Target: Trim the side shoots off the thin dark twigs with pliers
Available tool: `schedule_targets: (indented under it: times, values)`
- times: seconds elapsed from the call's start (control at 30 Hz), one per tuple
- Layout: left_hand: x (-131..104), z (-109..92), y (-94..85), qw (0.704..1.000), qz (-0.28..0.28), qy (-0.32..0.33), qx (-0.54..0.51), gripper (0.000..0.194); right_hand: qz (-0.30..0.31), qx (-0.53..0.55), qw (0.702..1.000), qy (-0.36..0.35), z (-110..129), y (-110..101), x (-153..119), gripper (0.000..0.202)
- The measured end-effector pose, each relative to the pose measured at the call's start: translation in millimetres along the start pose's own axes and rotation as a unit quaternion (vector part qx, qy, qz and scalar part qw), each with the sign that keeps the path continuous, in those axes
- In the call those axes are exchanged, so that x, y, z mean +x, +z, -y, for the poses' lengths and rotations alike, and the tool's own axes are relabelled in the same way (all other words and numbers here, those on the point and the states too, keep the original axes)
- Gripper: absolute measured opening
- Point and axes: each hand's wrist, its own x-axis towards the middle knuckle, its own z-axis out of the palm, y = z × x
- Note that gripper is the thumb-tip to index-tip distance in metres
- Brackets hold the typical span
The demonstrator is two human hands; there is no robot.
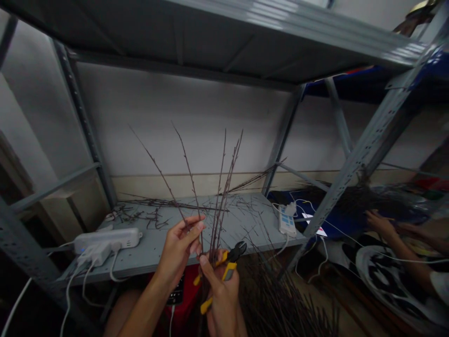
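Just in front of the grey shelf, my left hand (181, 241) pinches a thin dark twig (159, 171) that leans up to the left. Beside it, my right hand (222, 285) is closed around a small bunch of upright twigs (219, 206) and also holds cutters (229, 269) with yellow handles and dark jaws pointing up to the right. Another thin twig (189, 171) rises between the two hands; which hand holds its lower end is hard to tell. The fingertips of both hands are close together.
Cut twigs (150, 213) lie scattered on the grey shelf (140, 255). White power strips (122, 238) (286, 222) with cables sit at its ends. A large twig pile (291, 304) is below right. Metal posts frame the shelf. Another person's hands (382, 224) are at far right.
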Motion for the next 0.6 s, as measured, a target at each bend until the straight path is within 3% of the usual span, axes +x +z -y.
schedule_targets:
  times: [0.37,0.6]
  values:
    - [-7,7,-19.6,0.999,-0.002,-0.039,0.016,0.036,0.018,-0.018,1.000,0.003,-1,-10,2,0.044]
    - [12,-9,-23.6,0.998,-0.034,0.021,0.048,0.033,-0.013,-0.030,0.999,0.003,-20,-17,-1,0.044]
